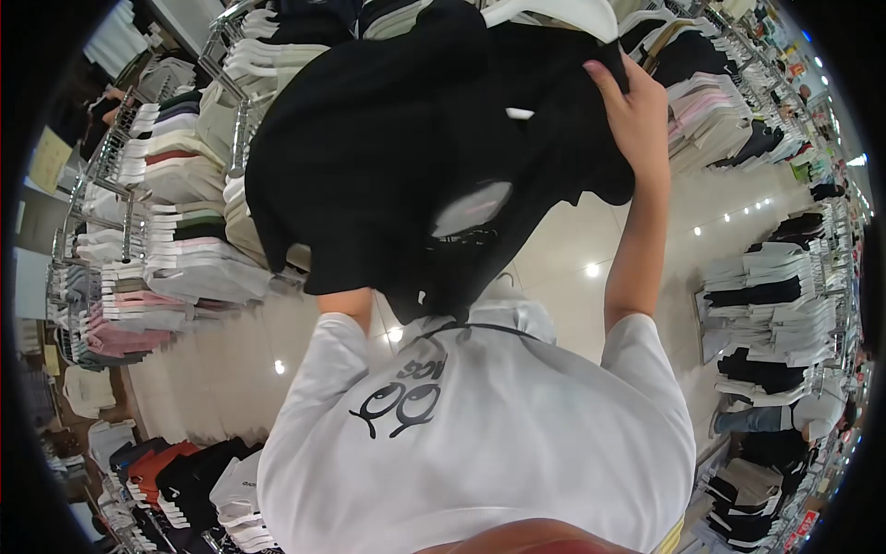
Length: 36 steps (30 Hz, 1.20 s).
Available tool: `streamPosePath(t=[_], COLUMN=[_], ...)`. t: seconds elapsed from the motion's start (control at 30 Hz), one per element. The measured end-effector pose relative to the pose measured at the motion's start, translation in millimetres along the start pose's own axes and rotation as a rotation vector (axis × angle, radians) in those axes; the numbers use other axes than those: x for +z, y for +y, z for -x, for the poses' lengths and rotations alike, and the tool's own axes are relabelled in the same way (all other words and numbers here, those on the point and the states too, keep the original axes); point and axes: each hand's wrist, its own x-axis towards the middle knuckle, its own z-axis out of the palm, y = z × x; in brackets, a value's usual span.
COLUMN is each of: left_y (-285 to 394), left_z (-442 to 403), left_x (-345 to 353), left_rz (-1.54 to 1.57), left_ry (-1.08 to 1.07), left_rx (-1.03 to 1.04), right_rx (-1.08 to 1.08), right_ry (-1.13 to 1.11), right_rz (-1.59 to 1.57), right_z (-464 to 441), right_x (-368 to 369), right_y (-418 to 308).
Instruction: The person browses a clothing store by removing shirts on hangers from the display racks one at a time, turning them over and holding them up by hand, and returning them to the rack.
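A black garment (369,157) with a pale printed patch and a small white tag is spread out in front of my chest. My right hand (639,115) grips its upper right edge, the thumb on the near side and the fingers behind the cloth. Just above that hand, a white hanger (602,20) shows at the garment's top edge; I cannot tell whether the cloth hangs on it. My left forearm goes up beneath the black cloth, which hides that hand and its fingers. The garment's lower end reaches down to the neck of my white shirt (498,443).
Metal racks of hanging clothes (185,175) line the left side, with others beyond the garment and along the right (761,300). More clothes (185,480) hang at lower left. A person (817,411) is among the right-hand racks. Glossy tiled floor (572,245) lies between.
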Motion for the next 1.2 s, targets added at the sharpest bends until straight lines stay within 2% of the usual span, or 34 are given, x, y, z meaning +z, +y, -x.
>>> streamPosePath(t=[0.03,0.3,0.37,0.4,0.43,0.5,0.53,0.67,0.7,0.73,0.77,0.83,0.9,1.0,1.1,1.13,1.17,1.2], left_y=[7,32,1,-16,-16,-6,-7,-14,-17,-20,-26,-47,-66,-88,-74,-72,-74,-62], left_z=[-6,-66,-81,-94,-106,-131,-137,-162,-171,-182,-194,-215,-235,-257,-263,-274,-260,-257], left_x=[-3,-11,-18,-24,-32,-31,-29,-15,-15,-15,-16,-19,-23,-34,-54,-52,-84,-87], left_rz=[0.001,0.015,-0.660,-0.841,-0.842,-0.944,-0.790,-1.043,-1.271,-1.501,-1.508,-1.789,-1.847,-1.505,-1.458,-1.334,-1.445,-1.395], left_ry=[-0.015,-0.117,0.443,0.404,0.400,0.220,0.189,0.266,0.330,0.394,0.411,0.480,0.528,0.709,0.684,0.751,0.772,0.800], left_rx=[-0.002,-0.069,-0.038,0.185,0.191,0.158,0.196,0.130,0.061,-0.010,-0.008,0.188,0.250,0.843,1.033,1.236,1.111,1.079], right_rx=[0.020,0.013,-0.004,0.007,0.004,0.040,0.046,-0.037,-0.046,-0.091,-0.138,-0.260,-0.339,-0.410,-0.421,-0.424,-0.412,-0.400], right_ry=[0.090,0.233,0.209,0.212,0.217,0.225,0.216,0.240,0.232,0.250,0.271,0.297,0.214,0.125,0.034,0.030,-0.042,-0.112], right_rz=[0.063,0.101,0.194,0.164,0.167,0.230,0.218,0.234,0.224,0.359,0.494,0.472,0.458,0.351,0.205,0.194,0.155,0.118], right_z=[-3,-41,-47,-48,-51,-54,-56,-61,-58,-56,-55,-48,-39,-28,-21,-20,-18,-16], right_x=[-2,-12,-15,-17,-20,-28,-30,-34,-33,-31,-29,-22,-16,-7,-22,-34,-49,-61], right_y=[-1,62,86,97,107,126,136,162,157,151,143,117,86,67,54,54,59,68])
